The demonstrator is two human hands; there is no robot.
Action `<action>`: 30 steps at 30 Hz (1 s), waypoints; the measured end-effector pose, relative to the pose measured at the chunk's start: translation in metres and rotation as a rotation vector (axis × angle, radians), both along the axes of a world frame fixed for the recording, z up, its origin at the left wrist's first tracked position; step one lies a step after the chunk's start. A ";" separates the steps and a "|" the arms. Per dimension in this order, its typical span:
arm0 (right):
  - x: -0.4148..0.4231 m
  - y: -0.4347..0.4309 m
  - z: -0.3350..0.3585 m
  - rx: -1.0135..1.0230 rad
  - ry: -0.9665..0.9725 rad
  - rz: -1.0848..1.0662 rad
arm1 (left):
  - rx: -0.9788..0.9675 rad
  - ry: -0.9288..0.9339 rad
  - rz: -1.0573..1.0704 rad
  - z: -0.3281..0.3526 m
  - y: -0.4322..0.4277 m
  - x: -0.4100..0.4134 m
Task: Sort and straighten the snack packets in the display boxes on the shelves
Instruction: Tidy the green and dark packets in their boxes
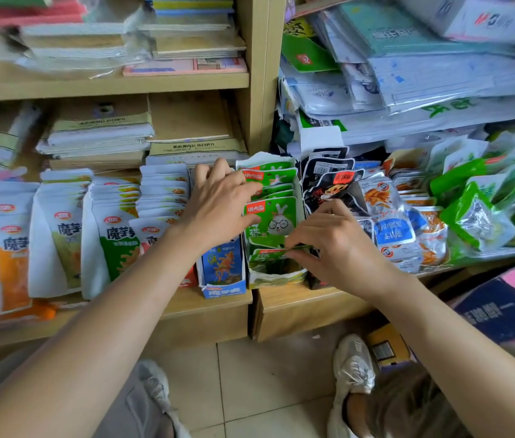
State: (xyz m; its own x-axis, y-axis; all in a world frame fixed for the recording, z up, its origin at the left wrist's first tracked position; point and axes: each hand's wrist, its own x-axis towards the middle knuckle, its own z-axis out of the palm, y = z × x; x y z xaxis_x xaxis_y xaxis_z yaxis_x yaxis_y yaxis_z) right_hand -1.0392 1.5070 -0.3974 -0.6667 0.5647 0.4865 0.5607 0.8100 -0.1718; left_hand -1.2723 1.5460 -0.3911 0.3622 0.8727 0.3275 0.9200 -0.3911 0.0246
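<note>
A torn white display box (276,278) on the low shelf holds a row of green rabbit-print snack packets (273,216). My left hand (218,200) reaches over the box's left side, its fingers spread against the packets' upper edges and the thumb touching the front packet. At the box's front, my right hand (335,241) pinches a small green packet (294,249) by its edge. A blue box (223,270) of packets stands just to the left, partly hidden by my left wrist.
Rows of white konjac packets (60,232) fill the left shelf. Black, silver-orange and loose green packets (477,216) crowd the right shelf. Stacked paper goods lie above. My knees and shoes (354,365) are on the tiled floor below; a cardboard box (509,308) sits at right.
</note>
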 end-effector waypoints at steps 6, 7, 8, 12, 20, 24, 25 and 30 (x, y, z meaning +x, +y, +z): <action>0.005 -0.002 -0.002 -0.003 -0.016 -0.005 | 0.031 -0.034 0.006 -0.001 0.001 0.003; 0.005 -0.002 -0.002 -0.003 -0.021 -0.007 | 0.026 -0.052 0.014 -0.001 0.000 0.004; 0.006 -0.002 -0.002 0.000 -0.024 -0.011 | 0.015 -0.072 0.028 -0.001 0.000 0.004; 0.008 0.001 -0.001 0.022 -0.035 -0.062 | -0.045 -0.144 0.026 0.002 0.002 0.005; 0.005 0.004 0.002 0.006 -0.030 -0.074 | 0.118 -0.293 0.002 0.015 0.011 0.000; 0.005 0.005 0.005 -0.049 -0.036 -0.046 | 0.181 -0.323 -0.034 0.017 0.015 0.003; 0.005 0.005 0.006 -0.061 -0.043 -0.040 | 0.121 -0.322 -0.012 0.016 0.016 0.004; 0.006 0.006 0.006 -0.088 -0.075 -0.043 | -0.088 -0.292 -0.009 0.011 0.029 0.004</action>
State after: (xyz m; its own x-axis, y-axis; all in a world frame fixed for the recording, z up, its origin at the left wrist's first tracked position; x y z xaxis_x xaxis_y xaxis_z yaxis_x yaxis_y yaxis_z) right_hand -1.0337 1.5129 -0.3910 -0.6736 0.6321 0.3831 0.6086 0.7684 -0.1977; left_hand -1.2680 1.5754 -0.3798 0.2714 0.8996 0.3422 0.8655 -0.3837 0.3220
